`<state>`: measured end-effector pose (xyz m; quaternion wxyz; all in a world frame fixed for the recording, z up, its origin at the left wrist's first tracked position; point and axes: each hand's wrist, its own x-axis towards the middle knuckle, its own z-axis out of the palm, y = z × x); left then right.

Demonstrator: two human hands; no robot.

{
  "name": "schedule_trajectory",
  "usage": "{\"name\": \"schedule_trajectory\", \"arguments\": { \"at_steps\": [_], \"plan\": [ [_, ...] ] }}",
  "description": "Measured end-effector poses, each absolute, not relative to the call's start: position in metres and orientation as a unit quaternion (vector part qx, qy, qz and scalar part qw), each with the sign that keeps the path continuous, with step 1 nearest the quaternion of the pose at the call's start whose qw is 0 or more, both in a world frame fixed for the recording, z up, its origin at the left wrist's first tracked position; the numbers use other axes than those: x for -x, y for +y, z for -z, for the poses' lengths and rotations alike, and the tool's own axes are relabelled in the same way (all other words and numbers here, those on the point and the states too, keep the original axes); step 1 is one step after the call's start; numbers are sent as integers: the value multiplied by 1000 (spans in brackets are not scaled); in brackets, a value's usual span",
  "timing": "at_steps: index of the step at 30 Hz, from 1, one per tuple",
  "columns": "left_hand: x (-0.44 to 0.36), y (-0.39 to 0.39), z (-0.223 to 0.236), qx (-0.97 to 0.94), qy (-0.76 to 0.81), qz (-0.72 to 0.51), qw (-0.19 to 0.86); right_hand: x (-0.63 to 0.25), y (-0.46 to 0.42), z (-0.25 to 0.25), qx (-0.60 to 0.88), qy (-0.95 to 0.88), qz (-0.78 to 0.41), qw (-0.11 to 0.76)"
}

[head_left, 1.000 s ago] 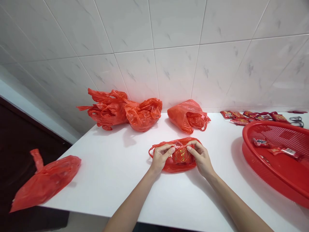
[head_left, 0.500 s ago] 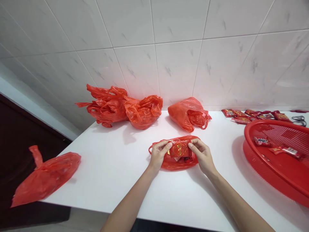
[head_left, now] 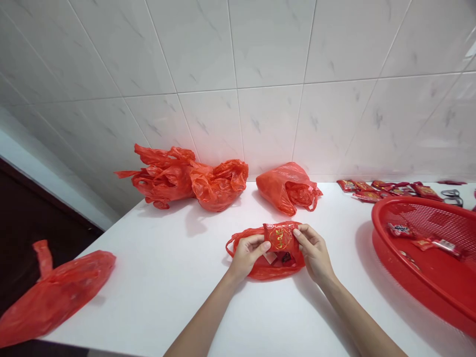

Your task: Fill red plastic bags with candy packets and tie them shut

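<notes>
Where hands meet, red packet [head_left: 281, 238] between

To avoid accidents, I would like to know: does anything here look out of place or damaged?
The red plastic bag at far left extends past the edge of the white table, so it might slip off. I see no spill or clear damage.

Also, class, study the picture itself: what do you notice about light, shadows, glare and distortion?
Head view: soft shadow left of the red basket; pale glare on the tiled wall at far right; reddish tint behind the bags along the wall; tile lines splay sideways, suggesting a wide lens; print on the far-right packets too small to read.
</notes>
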<state>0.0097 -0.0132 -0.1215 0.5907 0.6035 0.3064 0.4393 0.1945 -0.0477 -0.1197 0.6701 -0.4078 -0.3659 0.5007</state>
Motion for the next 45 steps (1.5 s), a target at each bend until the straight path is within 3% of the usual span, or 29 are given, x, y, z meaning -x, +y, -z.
{"name": "schedule_trajectory", "arguments": {
  "at_steps": [16, 45],
  "plan": [
    [-10, -13, 126, -564, 334, -504, 562, -193, -50, 117, 411, -452, -469, 638],
    [-6, -9, 124, -544, 347, -507, 571, -187, -54, 121, 473, -471, -472, 576]
  ]
}}
